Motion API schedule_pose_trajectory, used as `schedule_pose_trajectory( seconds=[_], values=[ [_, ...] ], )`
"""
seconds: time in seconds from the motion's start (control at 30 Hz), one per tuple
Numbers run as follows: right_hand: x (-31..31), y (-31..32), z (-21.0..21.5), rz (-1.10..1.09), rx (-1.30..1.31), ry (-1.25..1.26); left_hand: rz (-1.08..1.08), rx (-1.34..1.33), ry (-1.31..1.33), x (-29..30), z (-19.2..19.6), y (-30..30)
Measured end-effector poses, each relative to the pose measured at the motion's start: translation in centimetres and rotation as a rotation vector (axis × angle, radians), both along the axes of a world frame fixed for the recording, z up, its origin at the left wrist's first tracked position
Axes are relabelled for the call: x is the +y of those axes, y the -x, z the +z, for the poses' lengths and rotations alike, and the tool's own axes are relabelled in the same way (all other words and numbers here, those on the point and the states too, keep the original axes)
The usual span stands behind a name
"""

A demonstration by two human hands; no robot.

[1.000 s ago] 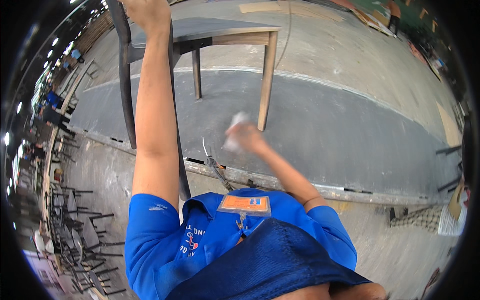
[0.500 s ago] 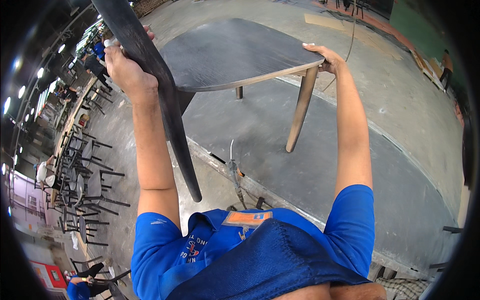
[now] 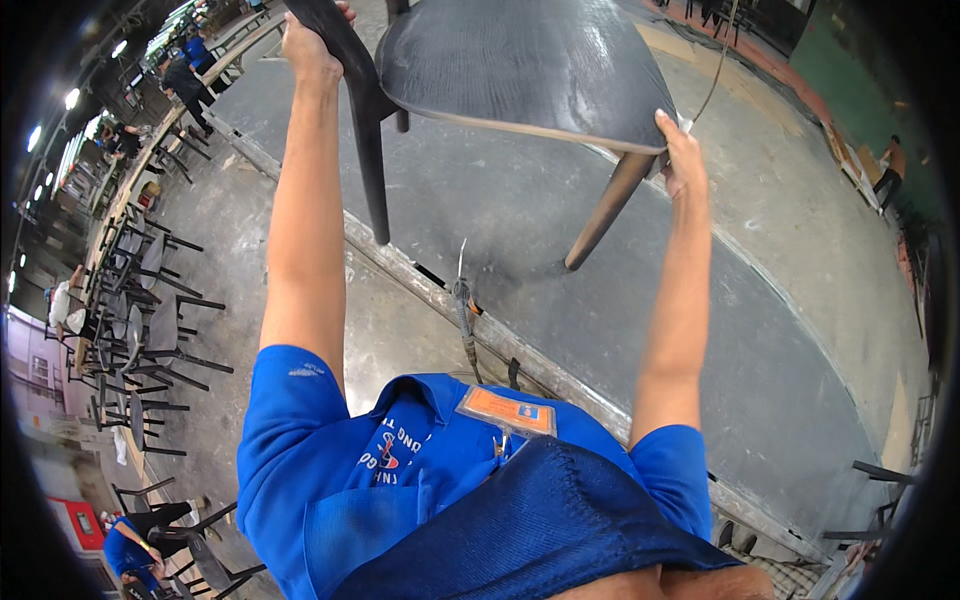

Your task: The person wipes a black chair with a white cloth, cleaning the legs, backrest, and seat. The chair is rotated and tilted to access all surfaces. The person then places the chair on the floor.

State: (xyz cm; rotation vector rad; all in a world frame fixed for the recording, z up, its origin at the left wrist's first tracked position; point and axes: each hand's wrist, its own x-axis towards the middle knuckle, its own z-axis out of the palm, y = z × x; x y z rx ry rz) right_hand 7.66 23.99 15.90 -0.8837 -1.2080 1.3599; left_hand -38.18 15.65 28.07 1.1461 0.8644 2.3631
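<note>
While its back is gripped at one side and its seat corner at the other, the chair (image 3: 530, 75) is held at the left part of the surface (image 3: 480, 205), close to the near edge. Its back is pointed to the left, its front to the right, and the seat's long axis is laid roughly left to right, dipped a little toward the right in the view. The back post (image 3: 352, 45) is slanted up and left until it is cut off by the upper rim. The front leg (image 3: 608, 212) is slanted down and left, its foot set above or on the surface; contact cannot be told. The rear leg (image 3: 372, 185) is pointed down toward the near edge.

Both hands are clamped on the chair, well apart. The left hand (image 3: 312, 48) is wrapped around the back post, with fingertips seen past its far side, and its arm is stretched out almost straight. The right hand (image 3: 683, 160) is closed on the front corner, its thumb laid on the seat's top, its forearm reached steeply upward. Something pale is glimpsed at that hand, too small to be identified.

At the near edge a gun (image 3: 462, 295) is seen, its thin nozzle pointed up. Other chairs (image 3: 150, 330) are crowded on the floor (image 3: 225, 270) to the left.
</note>
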Motion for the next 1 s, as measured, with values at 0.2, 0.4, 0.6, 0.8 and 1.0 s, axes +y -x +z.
schedule_pose_trajectory(
  seconds=[0.2,0.4,0.6,0.8,1.0],
  values=[
    [-9.1,7.5,-1.4,-0.451,-0.194,-0.128,-0.028,-0.275,-0.032,-0.5,-5.4,5.9],
    [-15.2,8.5,-1.1,-0.441,-0.143,-0.14,-0.125,-0.231,-0.146,-3.8,-7.7,6.8],
    [-15.7,8.0,0.7,-0.68,-0.676,-0.121,-0.138,-0.249,-0.258,-7.8,-8.4,5.6],
    [-12.5,8.7,2.6,-0.784,-0.948,-0.12,-0.183,-0.188,-0.294,-11.4,-9.7,5.4],
    [-13.5,8.7,2.5,-0.856,-1.083,-0.124,-0.049,-0.361,-0.129,-12.3,-14.2,5.6]
  ],
)
